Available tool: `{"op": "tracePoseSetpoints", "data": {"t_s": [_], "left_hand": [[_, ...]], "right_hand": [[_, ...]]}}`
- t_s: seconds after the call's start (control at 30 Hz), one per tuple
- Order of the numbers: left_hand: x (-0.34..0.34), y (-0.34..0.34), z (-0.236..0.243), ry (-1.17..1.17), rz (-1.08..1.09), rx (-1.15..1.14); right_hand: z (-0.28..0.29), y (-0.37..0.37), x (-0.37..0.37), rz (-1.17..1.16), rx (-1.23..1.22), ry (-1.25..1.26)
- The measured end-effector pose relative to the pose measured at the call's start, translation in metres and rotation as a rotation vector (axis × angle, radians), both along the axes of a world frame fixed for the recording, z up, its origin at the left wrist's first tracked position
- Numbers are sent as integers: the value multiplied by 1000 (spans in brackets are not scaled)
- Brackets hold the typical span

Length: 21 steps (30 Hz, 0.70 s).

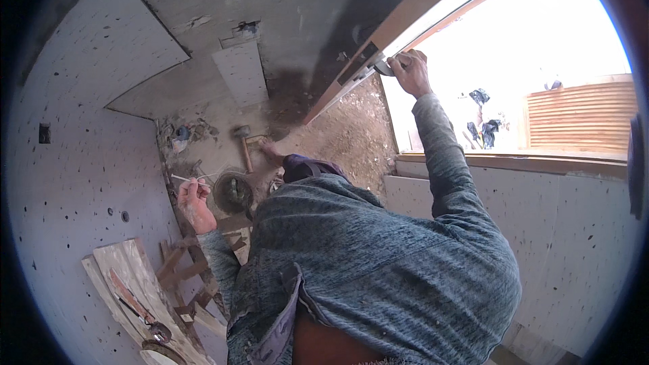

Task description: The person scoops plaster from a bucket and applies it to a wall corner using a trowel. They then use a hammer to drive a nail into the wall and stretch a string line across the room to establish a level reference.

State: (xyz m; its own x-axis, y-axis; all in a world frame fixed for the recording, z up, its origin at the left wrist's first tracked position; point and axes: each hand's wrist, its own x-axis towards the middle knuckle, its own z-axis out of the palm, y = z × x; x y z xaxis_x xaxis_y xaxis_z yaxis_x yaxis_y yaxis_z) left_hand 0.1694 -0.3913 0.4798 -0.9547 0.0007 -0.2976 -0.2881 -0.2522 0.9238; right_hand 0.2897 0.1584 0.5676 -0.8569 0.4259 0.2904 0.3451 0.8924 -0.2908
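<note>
The right arm reaches forward, slightly bent, with the right hand (414, 78) raised and its fingers curled at the handle (384, 68) on the edge of the door (418, 4); whether they close around it cannot be told. The left hand (196, 208), held low at the left, pinches a thin white rod (196, 182) between closed fingertips, near the bucket (232, 192).

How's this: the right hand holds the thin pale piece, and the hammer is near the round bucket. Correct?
Wrong hand: the head view shows the left hand holding the thin pale piece. The hammer is near the round bucket, as stated.
</note>
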Motion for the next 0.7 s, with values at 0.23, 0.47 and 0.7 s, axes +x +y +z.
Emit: {"op": "tracePoseSetpoints", "data": {"t_s": [0.23,0.47,0.7], "left_hand": [[-7,13,-8,18,-75,86],[-17,36,-15,-2,-189,128],[-22,59,-10,3,-274,80]], "right_hand": [[-2,-4,68,-38,11,169],[-20,5,164,-418,-34,-34],[-32,6,224,-526,205,-23]]}}
